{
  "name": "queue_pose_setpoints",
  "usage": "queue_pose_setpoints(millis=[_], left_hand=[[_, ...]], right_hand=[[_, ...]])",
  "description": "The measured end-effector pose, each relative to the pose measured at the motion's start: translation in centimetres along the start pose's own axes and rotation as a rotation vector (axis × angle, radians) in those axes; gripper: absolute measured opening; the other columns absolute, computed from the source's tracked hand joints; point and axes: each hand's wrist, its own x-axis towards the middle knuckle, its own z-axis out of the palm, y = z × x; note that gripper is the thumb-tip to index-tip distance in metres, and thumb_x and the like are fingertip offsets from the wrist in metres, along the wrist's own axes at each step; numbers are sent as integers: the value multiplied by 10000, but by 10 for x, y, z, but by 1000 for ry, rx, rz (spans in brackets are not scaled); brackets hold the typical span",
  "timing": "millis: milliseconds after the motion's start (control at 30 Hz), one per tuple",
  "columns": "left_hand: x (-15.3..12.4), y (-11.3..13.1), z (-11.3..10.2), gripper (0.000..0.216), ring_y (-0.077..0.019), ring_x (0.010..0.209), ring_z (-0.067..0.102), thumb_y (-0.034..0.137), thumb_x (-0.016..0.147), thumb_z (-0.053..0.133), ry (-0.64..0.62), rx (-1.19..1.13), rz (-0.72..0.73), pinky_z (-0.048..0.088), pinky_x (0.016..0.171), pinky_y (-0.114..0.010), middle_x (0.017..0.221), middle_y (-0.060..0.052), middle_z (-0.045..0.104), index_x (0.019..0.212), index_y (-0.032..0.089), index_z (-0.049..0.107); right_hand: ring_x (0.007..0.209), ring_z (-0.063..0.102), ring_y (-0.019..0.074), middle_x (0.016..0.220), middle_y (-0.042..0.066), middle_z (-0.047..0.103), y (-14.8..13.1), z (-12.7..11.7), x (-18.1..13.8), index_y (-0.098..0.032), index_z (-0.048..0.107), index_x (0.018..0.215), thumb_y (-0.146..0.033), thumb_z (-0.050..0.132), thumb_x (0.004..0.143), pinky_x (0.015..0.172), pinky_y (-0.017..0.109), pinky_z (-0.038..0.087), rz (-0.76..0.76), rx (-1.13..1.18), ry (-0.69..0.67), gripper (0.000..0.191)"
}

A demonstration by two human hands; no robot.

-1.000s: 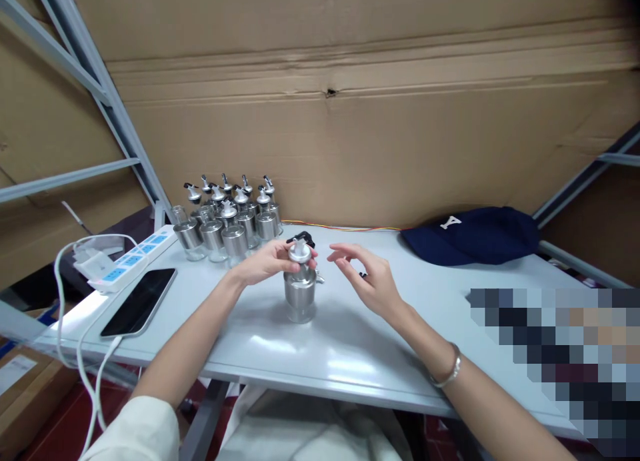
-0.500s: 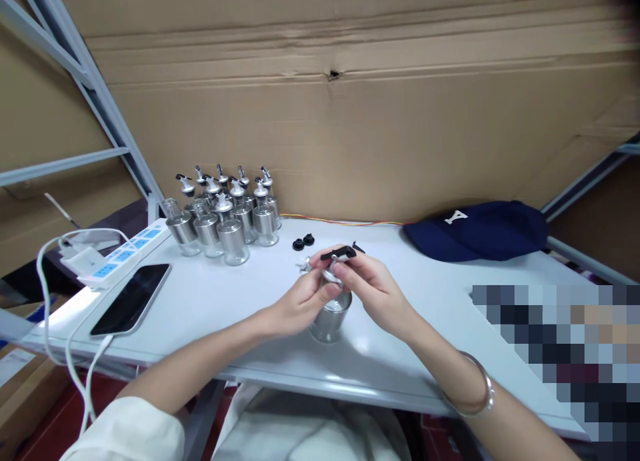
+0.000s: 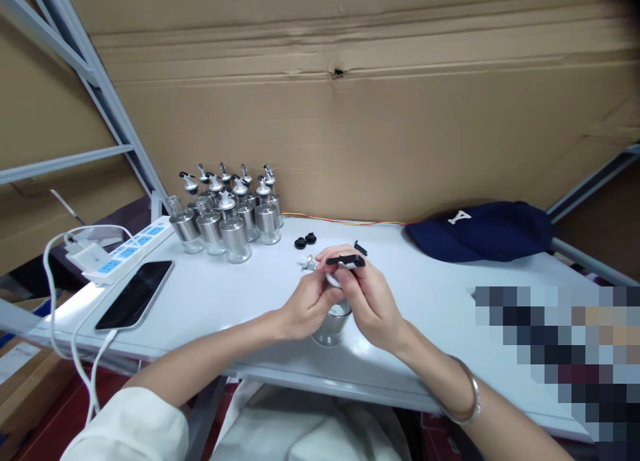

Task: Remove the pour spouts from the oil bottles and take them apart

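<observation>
A small steel-sleeved glass dispenser bottle (image 3: 333, 325) stands near the front edge of the white table (image 3: 240, 308). My left hand (image 3: 306, 302) is wrapped round its neck and cap. My right hand (image 3: 367, 300) pinches a thin black lever piece (image 3: 345, 261) at the top of the cap, fingers closed on it. Both hands meet over the bottle, so the cap is mostly hidden.
Several finished bottles (image 3: 227, 211) stand grouped at the back left. Two black plugs (image 3: 305, 240) and a black clip (image 3: 360, 248) lie behind my hands. A phone (image 3: 135, 304) and power strip (image 3: 123, 258) lie left, a navy cap (image 3: 480, 231) right. Cardboard walls the back.
The bottle has come from mid-table toward the front edge. My right hand, open a second ago, has closed on the black lever piece at the cap.
</observation>
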Motion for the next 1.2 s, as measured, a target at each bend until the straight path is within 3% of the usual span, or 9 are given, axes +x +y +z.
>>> queue_pose_setpoints(millis=[267,467,867,1067,1200], left_hand=[[0,1,1,626,-174,822,489,693,809,370,-31,-25,-3,436,772,-291,921,-66,549,1079,146,509],[1,7,4,640,-187,861,505,685,793,423,-60,-111,41,435,786,-288,979,-83,566,1109,143,548],[-4,5,8,663,-273,1186,433,662,750,527,-15,-339,-49,395,990,-356,1233,-106,476,1204,179,524],[-6,1,6,598,-224,1084,483,624,773,533,17,-325,-18,443,889,-298,1165,-87,471,1189,195,512],[-7,3,5,572,-167,845,536,601,805,511,-16,-349,-17,448,774,-282,909,-52,545,1194,183,483]], right_hand=[[909,553,206,925,70,550,6,4,-4,-241,484,1011,-195,337,940,803,429,487,-140,-7,61,169],[858,575,220,868,65,567,8,13,-11,-250,492,991,-276,313,952,749,441,500,-167,-10,241,185],[902,621,193,896,56,657,-6,16,-10,-217,523,790,-417,354,949,743,339,522,269,309,257,307],[769,649,179,780,43,667,-10,18,-8,-212,535,755,-494,456,892,616,289,544,452,498,304,324],[680,634,165,797,52,679,-14,14,-4,-206,552,770,-511,479,872,452,239,482,543,522,310,330]])
